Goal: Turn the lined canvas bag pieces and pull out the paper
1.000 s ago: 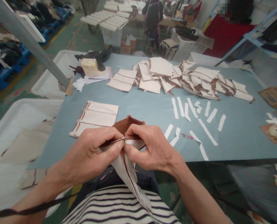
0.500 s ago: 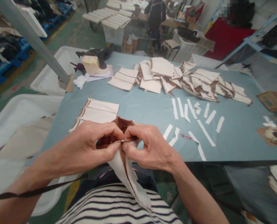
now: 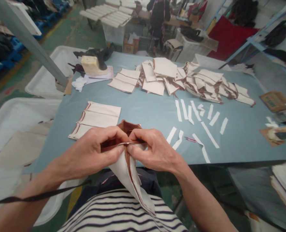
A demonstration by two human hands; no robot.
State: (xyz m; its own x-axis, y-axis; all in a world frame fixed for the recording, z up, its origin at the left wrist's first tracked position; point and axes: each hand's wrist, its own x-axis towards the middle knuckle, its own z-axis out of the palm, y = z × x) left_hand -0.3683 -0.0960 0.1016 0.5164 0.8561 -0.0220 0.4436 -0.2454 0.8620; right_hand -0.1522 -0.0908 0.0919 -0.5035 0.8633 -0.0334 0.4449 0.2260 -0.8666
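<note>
Between my two hands is a sewn piece of white fabric with brown lining (image 3: 123,167), its lower end hanging down against my striped shirt. My left hand (image 3: 96,146) pinches the seam edge between thumb and forefinger. Close beside it, my right hand (image 3: 152,146) pinches the same edge, the thumbs nearly touching. Part of the brown inside shows as an opening behind my fingers. On the table just beyond my left hand lies a flat white fabric panel (image 3: 101,113) with brown edging.
White strips (image 3: 209,134) and small thread snips (image 3: 190,139) lie to the right on the blue table (image 3: 147,111). A heap of sewn fabric pieces (image 3: 165,68) covers the back. A yellowish block (image 3: 89,65) is at back left. White bins (image 3: 5,112) stand left; a person (image 3: 157,19) is beyond.
The whole view has shifted slightly, the table things now sitting a little farther left and higher. Both hands keep their pinch on the fabric piece, with hardly any movement.
</note>
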